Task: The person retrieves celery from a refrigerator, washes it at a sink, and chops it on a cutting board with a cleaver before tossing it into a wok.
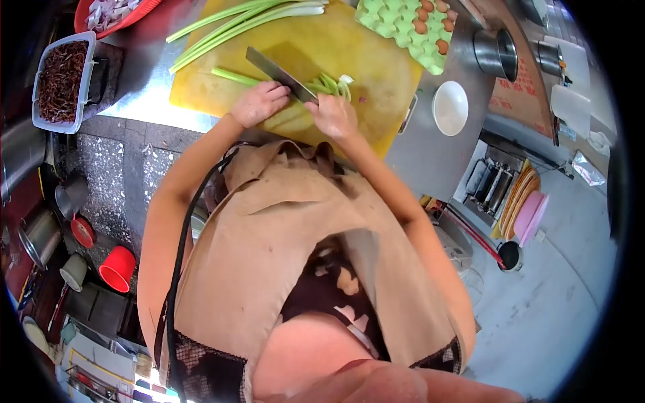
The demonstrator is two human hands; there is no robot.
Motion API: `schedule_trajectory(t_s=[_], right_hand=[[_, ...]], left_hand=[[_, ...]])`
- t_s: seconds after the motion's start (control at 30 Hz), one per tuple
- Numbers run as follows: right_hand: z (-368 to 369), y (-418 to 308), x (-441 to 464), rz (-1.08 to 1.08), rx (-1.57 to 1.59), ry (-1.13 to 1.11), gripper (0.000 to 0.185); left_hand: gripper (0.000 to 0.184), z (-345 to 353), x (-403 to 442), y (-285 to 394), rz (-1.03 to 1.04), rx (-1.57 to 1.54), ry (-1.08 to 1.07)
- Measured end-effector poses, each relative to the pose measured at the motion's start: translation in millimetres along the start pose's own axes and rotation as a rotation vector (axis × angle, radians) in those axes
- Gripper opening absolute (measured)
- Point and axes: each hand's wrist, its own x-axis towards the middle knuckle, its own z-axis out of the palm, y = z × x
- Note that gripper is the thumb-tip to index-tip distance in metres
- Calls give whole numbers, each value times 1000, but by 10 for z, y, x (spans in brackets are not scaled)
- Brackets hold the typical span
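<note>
My right hand [334,115] is wrapped round the handle of a cleaver [269,68], whose wide blade points up and to the left over the yellow cutting board [386,87]. Close beside the blade, my left hand [261,104] has its fingers curled down on a green onion stalk [232,76]; the part beneath the fingers is hidden. Cut green onion pieces [328,85] lie just past the blade, partly covered by my right hand. Whole green onions [248,19] with pale ends rest along the board's far left edge.
A green egg tray [384,30] with several brown eggs overlaps the board's far right corner. To the right stand a white bowl [450,107] and a metal pot [496,55]. At the left are a tub of dark dried food [64,82] and a red basket of chopped onion [115,13].
</note>
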Motion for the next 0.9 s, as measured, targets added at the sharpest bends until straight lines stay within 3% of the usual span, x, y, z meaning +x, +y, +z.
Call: schedule_trajectory(t_s=[0.07,0.3,0.37,0.4,0.53,0.7,0.87,0.9], right_hand=[[-227,-63,-26,12,-19,-119,30],[34,-83,109,32,142,-45,30],[-10,-101,67,42,138,-45,30],[-28,-75,20,46,49,-14,28],[-165,-44,-178,35,-117,4,26],[-219,-68,-292,46,-53,-5,27],[-52,-111,-122,34,-7,44,27],[-131,-87,-186,61,-18,-30,28]], left_hand=[[19,16,-20,-3,11,-9,-9],[22,-212,-71,-38,14,-20,-3],[17,-275,-201,-146,-213,0,3],[17,-224,-224,-143,-218,-5,2],[12,-132,-1,-75,-100,27,-105],[12,-115,56,-61,-39,81,-136],[16,-138,40,-85,-39,78,-74],[17,-127,5,-50,-30,93,-57]])
